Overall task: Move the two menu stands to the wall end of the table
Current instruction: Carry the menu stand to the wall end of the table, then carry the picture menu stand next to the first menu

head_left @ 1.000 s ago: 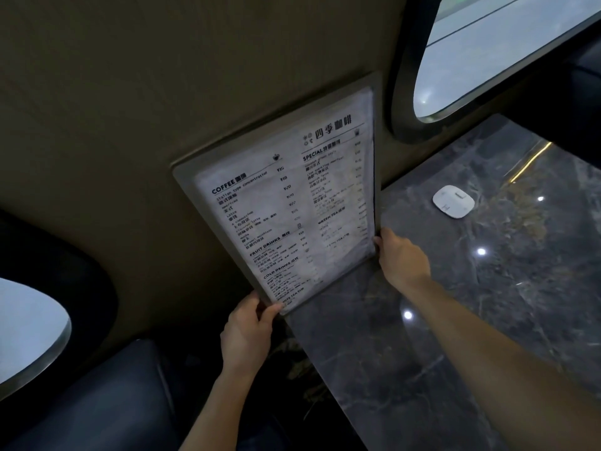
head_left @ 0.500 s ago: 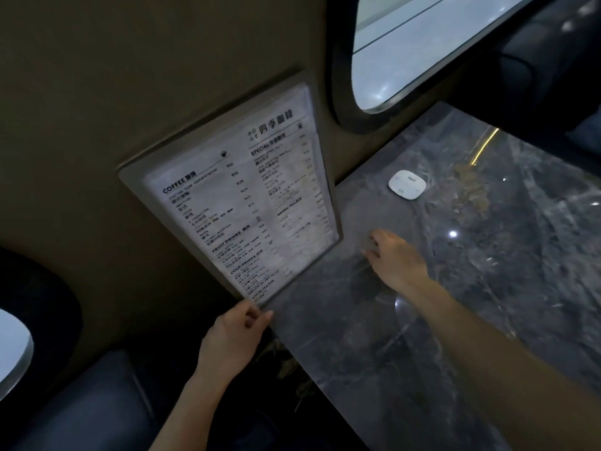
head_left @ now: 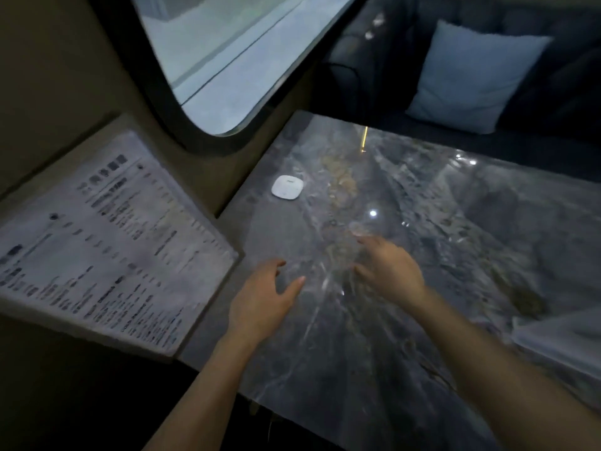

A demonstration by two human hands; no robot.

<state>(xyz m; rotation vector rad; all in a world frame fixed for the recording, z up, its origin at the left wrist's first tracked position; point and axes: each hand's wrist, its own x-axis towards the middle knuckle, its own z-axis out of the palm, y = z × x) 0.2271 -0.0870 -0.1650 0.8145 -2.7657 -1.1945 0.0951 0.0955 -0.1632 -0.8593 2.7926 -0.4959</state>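
Two bare forearms reach in from the bottom edge over a dark grey table [head_left: 374,369] whose top is polished marble-like stone, veined in white with some tan patches and glossy enough to throw back small points of light. At the right edge a pale, blurred flat corner [head_left: 559,346] sits on the tabletop; what it is cannot be told. The left hand [head_left: 263,301] hovers palm down over the near-left part of the table, fingers loosely spread and gripping nothing. The right hand [head_left: 390,271] is just beyond it, fingers also apart and empty, blurred by motion. Left of the hands, one menu stand [head_left: 107,249] stands at the wall end of the table, a flat rectangular sheet in a pale frame leaning against the beige wall [head_left: 58,76]; its rows of dark print are too smeared to read. Farther along lies a small white rounded-square puck [head_left: 287,187], any lettering illegible. Beyond are a curved dark-framed window [head_left: 221,60] and a light blue cushion [head_left: 468,76] on a dark bench.
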